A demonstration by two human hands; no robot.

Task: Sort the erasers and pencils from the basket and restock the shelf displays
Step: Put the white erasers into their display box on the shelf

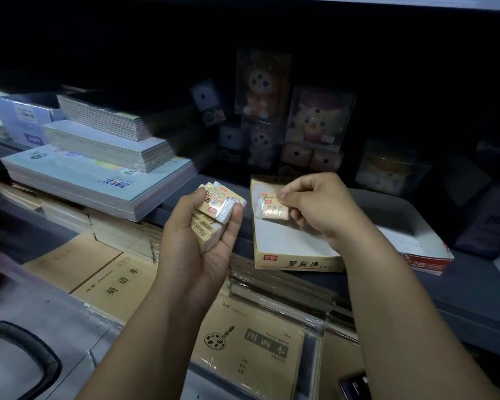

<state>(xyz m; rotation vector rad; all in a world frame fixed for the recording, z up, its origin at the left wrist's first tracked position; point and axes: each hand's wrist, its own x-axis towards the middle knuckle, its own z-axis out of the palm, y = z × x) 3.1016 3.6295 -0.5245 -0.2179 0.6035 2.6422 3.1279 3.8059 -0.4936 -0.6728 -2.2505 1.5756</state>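
My left hand [198, 241] grips a stack of several beige-sleeved white erasers [218, 210] just left of the shelf's edge. Over the far end of a beige open display box [295, 262] on the grey shelf, my right hand [318, 209] pinches a single wrapped eraser [272, 210]. The box floor nearer to me is bare white card. No pencils are visible. The dark handle of a basket [26, 353] shows at the bottom left.
A red and white 2B box [425, 262] stands right of the eraser box. Boxed plush toys [315, 122] fill the dark back of the shelf. Notebook stacks [98, 168] lie to the left, and brown exercise books [243, 342] on the lower level under my arms.
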